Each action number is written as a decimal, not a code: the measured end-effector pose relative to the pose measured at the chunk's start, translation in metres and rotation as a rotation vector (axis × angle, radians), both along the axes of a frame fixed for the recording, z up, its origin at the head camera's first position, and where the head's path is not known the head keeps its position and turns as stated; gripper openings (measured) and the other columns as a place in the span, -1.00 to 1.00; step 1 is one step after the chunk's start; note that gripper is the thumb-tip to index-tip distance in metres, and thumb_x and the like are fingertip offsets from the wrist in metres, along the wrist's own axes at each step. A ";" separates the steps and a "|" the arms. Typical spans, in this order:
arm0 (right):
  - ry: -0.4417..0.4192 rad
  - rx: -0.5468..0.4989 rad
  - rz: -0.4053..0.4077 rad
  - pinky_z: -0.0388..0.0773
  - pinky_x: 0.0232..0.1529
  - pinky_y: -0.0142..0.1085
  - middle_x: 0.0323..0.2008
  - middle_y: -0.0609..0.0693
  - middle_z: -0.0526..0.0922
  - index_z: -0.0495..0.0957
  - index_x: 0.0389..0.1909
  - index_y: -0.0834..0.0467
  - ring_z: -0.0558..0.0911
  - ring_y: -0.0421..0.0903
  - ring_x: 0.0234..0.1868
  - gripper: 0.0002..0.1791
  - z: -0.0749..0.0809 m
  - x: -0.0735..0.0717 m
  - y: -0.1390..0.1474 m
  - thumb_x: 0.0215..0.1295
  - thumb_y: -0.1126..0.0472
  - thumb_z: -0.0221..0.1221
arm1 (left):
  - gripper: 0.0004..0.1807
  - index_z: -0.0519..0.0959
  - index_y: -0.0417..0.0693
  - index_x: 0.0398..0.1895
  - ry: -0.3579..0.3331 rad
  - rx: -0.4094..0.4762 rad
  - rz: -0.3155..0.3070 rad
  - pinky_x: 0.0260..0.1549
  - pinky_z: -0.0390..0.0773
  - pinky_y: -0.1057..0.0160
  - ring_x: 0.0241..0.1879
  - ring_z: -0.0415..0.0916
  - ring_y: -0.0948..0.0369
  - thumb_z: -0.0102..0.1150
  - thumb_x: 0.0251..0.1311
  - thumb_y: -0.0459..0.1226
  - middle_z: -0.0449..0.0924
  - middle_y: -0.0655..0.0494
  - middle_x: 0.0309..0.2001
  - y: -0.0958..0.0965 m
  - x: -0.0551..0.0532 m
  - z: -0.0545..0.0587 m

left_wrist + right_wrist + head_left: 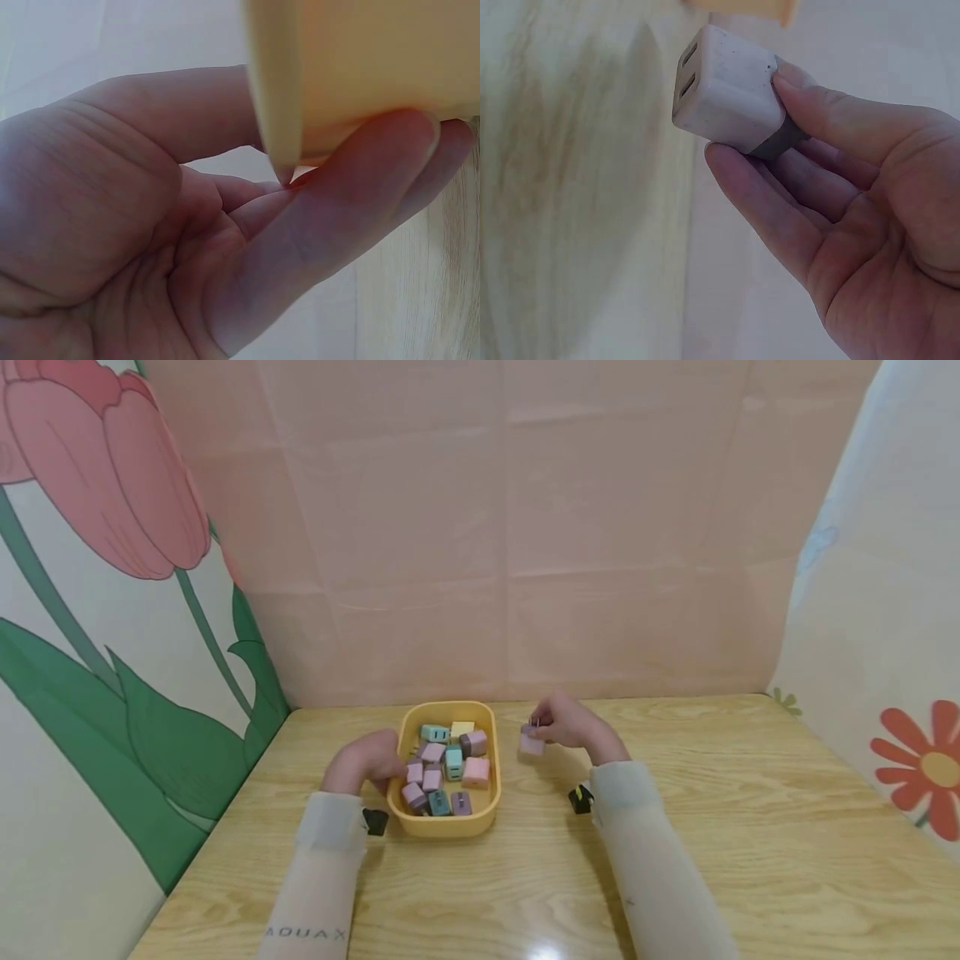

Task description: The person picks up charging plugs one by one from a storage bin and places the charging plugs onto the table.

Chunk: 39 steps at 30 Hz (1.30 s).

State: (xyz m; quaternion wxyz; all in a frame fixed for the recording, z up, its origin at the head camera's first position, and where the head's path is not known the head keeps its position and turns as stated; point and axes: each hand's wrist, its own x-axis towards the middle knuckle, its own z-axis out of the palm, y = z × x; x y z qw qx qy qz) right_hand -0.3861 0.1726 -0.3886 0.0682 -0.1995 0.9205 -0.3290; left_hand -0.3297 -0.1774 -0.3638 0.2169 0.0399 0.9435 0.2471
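Observation:
A yellow plastic basket (448,828) stands on the table, with several USB wall chargers (476,772) in pink, lilac, mint, teal and pale yellow lying loosely in it. My left hand (366,758) grips the basket's left side; in the left wrist view the basket wall (375,60) sits between thumb and fingers. To the right of the basket, my right hand (572,723) pinches a lilac charger (532,745) above the tabletop. The right wrist view shows this charger (739,86) with two USB slots and a darker end, partly covered by the fingers.
The wooden table (525,877) runs back to a pink sheet (510,568). A tulip-printed panel (112,485) borders the left, and a flower-printed panel (885,635) borders the right. A small black device (580,799) is at the right wrist.

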 end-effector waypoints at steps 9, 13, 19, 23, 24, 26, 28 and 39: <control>-0.003 0.079 -0.001 0.61 -0.25 -0.35 -0.31 0.11 0.75 0.71 -0.10 0.38 0.66 -0.08 -0.30 -0.79 -0.012 -0.005 0.003 0.53 0.26 0.28 | -0.72 0.64 -0.28 0.08 0.008 0.005 -0.016 -0.22 0.77 0.16 -0.31 0.76 0.08 0.29 0.35 -0.35 0.77 -0.09 -0.21 0.000 0.000 0.001; 0.010 0.106 -0.009 0.71 -0.10 -0.19 -0.17 0.22 0.78 0.67 0.06 0.42 0.71 -0.01 -0.18 -0.72 -0.015 -0.007 0.003 0.52 0.27 0.28 | -0.73 0.65 -0.28 0.06 0.010 0.000 -0.020 -0.23 0.76 0.17 -0.32 0.76 0.08 0.30 0.35 -0.36 0.77 -0.09 -0.22 0.000 0.000 0.001; 0.033 0.140 -0.031 0.63 0.28 0.13 0.12 0.39 0.70 0.56 0.30 0.36 0.69 0.22 0.14 -0.43 -0.017 -0.007 0.003 0.27 0.35 0.42 | -0.70 0.64 -0.29 0.09 0.002 -0.001 -0.010 -0.21 0.78 0.15 -0.32 0.76 0.07 0.30 0.35 -0.36 0.77 -0.10 -0.21 0.000 0.000 0.002; 0.040 0.154 -0.036 0.62 0.26 0.10 0.14 0.34 0.68 0.59 0.29 0.30 0.66 0.18 0.10 -0.35 -0.019 -0.007 0.001 0.12 0.38 0.47 | -0.70 0.64 -0.29 0.10 0.000 -0.012 -0.006 -0.20 0.77 0.15 -0.31 0.76 0.07 0.30 0.36 -0.35 0.77 -0.10 -0.21 0.001 0.000 0.002; 0.041 0.160 -0.040 0.62 0.25 0.08 0.14 0.32 0.68 0.59 0.30 0.29 0.65 0.16 0.09 -0.34 -0.020 -0.007 0.001 0.12 0.39 0.47 | -0.71 0.64 -0.29 0.10 0.000 -0.015 -0.007 -0.20 0.77 0.16 -0.31 0.76 0.08 0.30 0.37 -0.35 0.77 -0.10 -0.21 0.001 0.000 0.001; 0.039 0.172 -0.050 0.63 0.24 0.06 0.16 0.30 0.68 0.58 0.32 0.27 0.65 0.14 0.07 -0.33 -0.021 -0.007 -0.001 0.12 0.40 0.47 | -0.71 0.64 -0.28 0.09 0.001 -0.019 -0.005 -0.20 0.76 0.16 -0.31 0.76 0.08 0.30 0.37 -0.35 0.77 -0.10 -0.21 0.001 0.000 0.001; 0.044 0.190 -0.060 0.63 0.22 0.06 0.16 0.30 0.69 0.56 0.33 0.26 0.65 0.13 0.06 -0.33 -0.021 -0.007 -0.002 0.14 0.40 0.46 | -0.71 0.63 -0.29 0.09 0.003 -0.018 -0.005 -0.20 0.76 0.17 -0.31 0.76 0.08 0.30 0.37 -0.35 0.77 -0.10 -0.21 0.001 0.000 0.001; 0.131 0.247 -0.065 0.50 0.48 0.22 0.35 0.32 0.65 0.60 0.34 0.25 0.60 0.30 0.39 -0.47 -0.024 -0.009 -0.006 0.33 0.39 0.36 | -0.70 0.63 -0.29 0.10 0.007 -0.011 -0.011 -0.22 0.76 0.18 -0.32 0.76 0.08 0.30 0.36 -0.35 0.77 -0.10 -0.22 0.001 0.000 0.000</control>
